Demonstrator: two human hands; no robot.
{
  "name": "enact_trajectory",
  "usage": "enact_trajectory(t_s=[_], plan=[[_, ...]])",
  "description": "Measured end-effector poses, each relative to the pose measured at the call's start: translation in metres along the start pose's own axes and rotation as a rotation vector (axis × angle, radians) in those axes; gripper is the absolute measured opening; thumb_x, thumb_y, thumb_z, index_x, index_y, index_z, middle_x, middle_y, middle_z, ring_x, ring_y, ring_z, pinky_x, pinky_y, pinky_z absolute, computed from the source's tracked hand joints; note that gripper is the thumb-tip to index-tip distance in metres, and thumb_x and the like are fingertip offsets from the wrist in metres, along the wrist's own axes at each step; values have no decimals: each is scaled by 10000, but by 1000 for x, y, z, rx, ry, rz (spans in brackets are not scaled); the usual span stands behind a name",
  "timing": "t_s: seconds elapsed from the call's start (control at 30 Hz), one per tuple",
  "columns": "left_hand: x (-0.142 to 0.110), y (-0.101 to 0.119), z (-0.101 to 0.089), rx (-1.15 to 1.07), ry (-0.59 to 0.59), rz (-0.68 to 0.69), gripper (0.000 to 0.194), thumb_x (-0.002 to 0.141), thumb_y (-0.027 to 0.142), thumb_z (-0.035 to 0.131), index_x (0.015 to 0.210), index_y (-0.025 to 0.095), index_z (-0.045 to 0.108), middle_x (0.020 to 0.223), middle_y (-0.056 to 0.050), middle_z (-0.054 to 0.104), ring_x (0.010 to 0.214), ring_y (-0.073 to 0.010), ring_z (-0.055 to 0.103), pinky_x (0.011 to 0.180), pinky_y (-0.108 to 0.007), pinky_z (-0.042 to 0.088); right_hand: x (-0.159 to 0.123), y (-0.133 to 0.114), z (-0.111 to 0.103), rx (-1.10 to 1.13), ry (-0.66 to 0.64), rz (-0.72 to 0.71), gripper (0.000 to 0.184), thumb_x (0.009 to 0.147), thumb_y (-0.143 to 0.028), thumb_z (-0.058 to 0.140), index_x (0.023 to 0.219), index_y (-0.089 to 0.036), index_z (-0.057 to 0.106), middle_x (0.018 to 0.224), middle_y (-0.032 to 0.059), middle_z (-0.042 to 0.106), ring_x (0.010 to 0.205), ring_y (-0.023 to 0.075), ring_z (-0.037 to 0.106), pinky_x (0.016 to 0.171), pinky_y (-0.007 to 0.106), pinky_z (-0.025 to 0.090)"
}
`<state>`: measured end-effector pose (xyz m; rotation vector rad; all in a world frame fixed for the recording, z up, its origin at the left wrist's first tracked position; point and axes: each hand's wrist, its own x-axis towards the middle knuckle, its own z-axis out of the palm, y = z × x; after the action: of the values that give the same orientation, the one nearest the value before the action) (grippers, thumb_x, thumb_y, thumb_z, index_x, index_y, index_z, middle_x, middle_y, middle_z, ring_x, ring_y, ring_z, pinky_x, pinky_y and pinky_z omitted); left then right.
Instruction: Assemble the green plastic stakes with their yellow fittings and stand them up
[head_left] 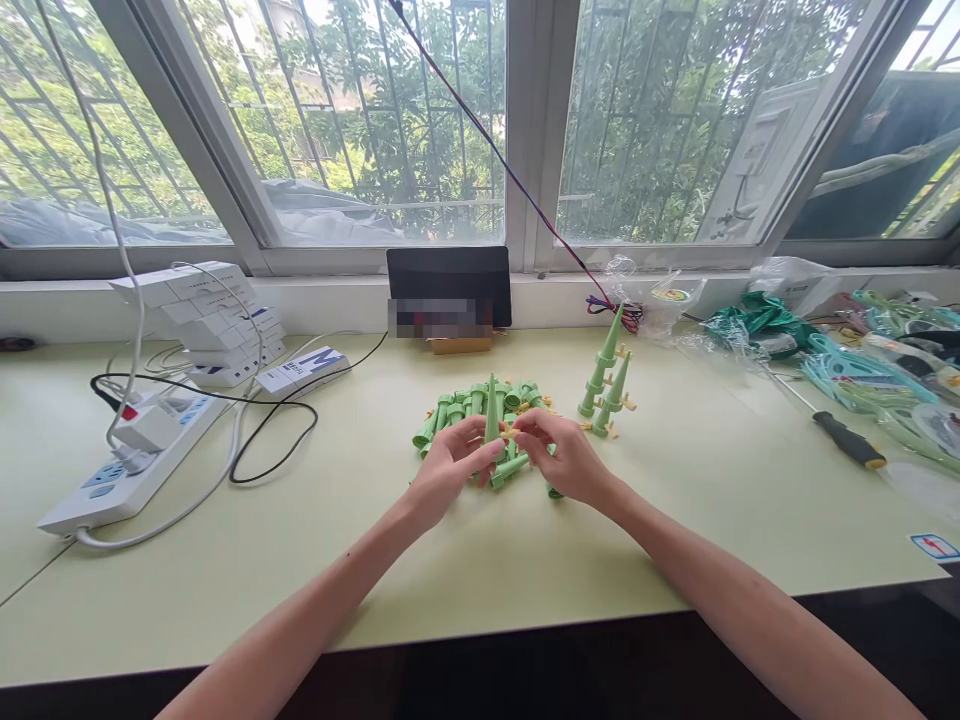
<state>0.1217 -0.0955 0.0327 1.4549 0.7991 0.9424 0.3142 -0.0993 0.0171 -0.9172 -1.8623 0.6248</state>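
Observation:
My left hand (pixel 452 457) is closed around a green plastic watering spike (pixel 492 402), its tip pointing up. At the spike's side, my right hand (pixel 568 457) pinches a small yellow valve (pixel 511 433); whether it is fully seated there I cannot tell. Behind and beneath both hands lies a pile of green spike parts (pixel 452 410) with yellow pieces among them, partly hidden by my fingers. Two upright stacks of nested spikes, a taller one (pixel 601 372) and a shorter one (pixel 616 392), stand to the right with yellow valves sticking out.
On the left are a white power strip (pixel 142 475), looping cables and stacked white boxes (pixel 214 320). A dark screen (pixel 448 280) stands at the back by the window. Rightward lie a screwdriver (pixel 847 438) and coiled tubing in bags (pixel 855 375). The table's front edge is near my forearms.

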Motion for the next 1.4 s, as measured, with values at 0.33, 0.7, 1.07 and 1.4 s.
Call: enact_trajectory(t_s=[0.33, 0.7, 1.07, 1.4], plan=[[0, 0, 0, -41, -1, -28, 298, 812, 433, 700, 973, 184, 670, 885, -39, 633, 571, -89, 475, 501, -226, 382, 0, -3, -1, -20, -4, 8, 140, 956, -282, 480, 865, -198, 542, 623, -27, 528, 545, 119, 462, 552, 249, 383], [-1, 0, 0, -21, -22, -25, 316, 826, 426, 690, 1007, 167, 668, 863, -43, 616, 574, -84, 478, 495, -219, 379, -1, -1, -2, -55, -28, -1, 241, 985, -310, 430, 799, -195, 531, 565, -49, 426, 513, 109, 383, 528, 241, 329], [0, 0, 1, -45, -7, -19, 317, 817, 427, 695, 1014, 180, 677, 912, -52, 627, 579, -88, 483, 491, -218, 386, 0, -2, 0, 21, -17, -1, 155, 949, -334, 517, 924, -193, 577, 701, -2, 561, 576, 121, 501, 557, 250, 427], [-2, 1, 1, -11, -13, 3, 259, 820, 401, 697, 966, 188, 691, 749, -4, 547, 579, -92, 448, 506, -225, 378, -1, -2, -1, 4, -23, -13, 167, 947, -310, 501, 838, -197, 560, 640, -16, 532, 565, 119, 449, 545, 245, 365]])
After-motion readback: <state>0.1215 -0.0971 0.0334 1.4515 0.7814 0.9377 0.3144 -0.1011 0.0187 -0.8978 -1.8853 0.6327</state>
